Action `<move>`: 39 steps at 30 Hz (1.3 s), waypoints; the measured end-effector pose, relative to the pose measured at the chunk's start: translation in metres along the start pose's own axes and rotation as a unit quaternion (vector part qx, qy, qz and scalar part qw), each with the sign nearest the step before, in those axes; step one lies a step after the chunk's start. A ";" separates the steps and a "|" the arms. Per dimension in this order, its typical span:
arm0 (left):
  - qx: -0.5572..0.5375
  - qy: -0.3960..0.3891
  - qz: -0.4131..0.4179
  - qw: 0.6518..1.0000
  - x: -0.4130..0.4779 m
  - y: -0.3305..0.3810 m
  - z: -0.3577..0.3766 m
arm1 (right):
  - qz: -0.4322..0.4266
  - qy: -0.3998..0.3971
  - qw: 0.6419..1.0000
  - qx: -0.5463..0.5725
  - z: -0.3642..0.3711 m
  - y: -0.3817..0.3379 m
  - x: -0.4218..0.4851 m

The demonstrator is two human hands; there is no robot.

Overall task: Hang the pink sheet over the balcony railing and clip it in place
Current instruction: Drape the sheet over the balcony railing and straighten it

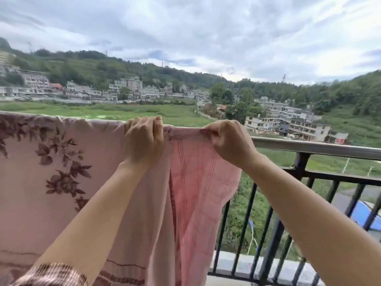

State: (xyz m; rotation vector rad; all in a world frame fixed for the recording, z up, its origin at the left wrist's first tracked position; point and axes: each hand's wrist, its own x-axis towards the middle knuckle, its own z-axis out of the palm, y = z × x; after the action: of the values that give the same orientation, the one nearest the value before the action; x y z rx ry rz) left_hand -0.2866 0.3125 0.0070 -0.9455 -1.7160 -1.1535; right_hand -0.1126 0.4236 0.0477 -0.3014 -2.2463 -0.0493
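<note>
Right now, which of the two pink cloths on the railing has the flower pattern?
The floral sheet, draped left of both hands. The cloth pinched by the right hand shows only a faint grid of lines.

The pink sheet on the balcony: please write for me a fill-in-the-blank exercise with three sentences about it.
1. The pink sheet hangs over the top rail of the balcony ____.
2. The left hand and the right hand both grip the sheet's top ____.
3. The cloth on the left carries a ____ print.

Missing words: railing; edge; floral
</note>
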 end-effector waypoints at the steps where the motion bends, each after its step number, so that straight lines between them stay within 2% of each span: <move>1: -0.002 0.003 -0.016 1.000 0.003 0.001 0.002 | -0.009 -0.008 1.000 -0.014 -0.004 0.004 0.003; 5: 0.023 0.004 -0.078 0.997 0.012 -0.004 0.002 | -0.007 0.020 1.000 -0.009 -0.025 0.034 0.007; 7: 0.049 0.001 -0.078 0.996 0.012 -0.008 0.000 | 0.043 0.075 0.996 0.000 -0.041 0.062 0.005; 10: 0.088 0.013 -0.072 0.993 0.010 -0.007 -0.002 | 0.155 0.197 0.967 0.030 -0.073 0.113 -0.004; 11: 0.091 0.016 -0.084 0.992 0.010 -0.005 -0.001 | 0.164 0.209 0.964 0.033 -0.082 0.125 -0.010; 12: 0.091 0.015 -0.101 0.991 0.010 -0.003 0.001 | 0.152 0.187 0.970 0.033 -0.088 0.134 -0.017; 14: 0.104 0.004 -0.136 0.985 0.008 0.007 0.006 | 0.099 0.086 0.991 0.032 -0.091 0.137 -0.032; 16: 0.128 -0.002 -0.147 0.981 -0.001 0.031 0.016 | 0.077 0.022 0.995 0.059 -0.094 0.140 -0.043; 18: 0.099 0.011 -0.113 0.989 -0.019 0.072 0.027 | 0.083 0.022 0.988 0.127 -0.102 0.150 -0.050; 21: 0.011 0.009 -0.014 1.000 -0.060 0.150 0.043 | 0.084 0.050 0.976 0.195 -0.119 0.171 -0.068; 23: -0.042 -0.018 0.035 0.998 -0.094 0.201 0.059 | 0.044 0.070 0.979 0.186 -0.128 0.183 -0.088; 26: -0.061 -0.058 0.043 0.996 -0.143 0.262 0.088 | -0.026 0.071 0.977 0.197 -0.130 0.207 -0.130; 28: -0.002 -0.100 -0.008 0.995 -0.166 0.282 0.103 | -0.031 0.018 0.981 0.191 -0.123 0.224 -0.154; 30: 0.026 -0.129 -0.084 0.988 -0.174 0.290 0.108 | 0.010 -0.051 0.980 0.192 -0.110 0.239 -0.167; 32: -0.004 -0.113 -0.120 0.986 -0.172 0.291 0.103 | 0.056 -0.103 0.970 0.213 -0.095 0.250 -0.169; 36: -0.078 -0.063 -0.142 0.985 -0.154 0.293 0.080 | 0.094 -0.137 0.938 0.306 -0.072 0.253 -0.153; 39: -0.185 -0.087 -0.237 0.950 -0.129 0.298 0.064 | 0.126 -0.191 0.884 0.408 -0.061 0.242 -0.130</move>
State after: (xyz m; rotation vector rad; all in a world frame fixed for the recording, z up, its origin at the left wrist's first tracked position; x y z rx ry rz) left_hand 0.0152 0.4431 -0.0334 -0.8976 -1.9739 -1.8006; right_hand 0.0694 0.6245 -0.0288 -0.1361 -2.3546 1.1548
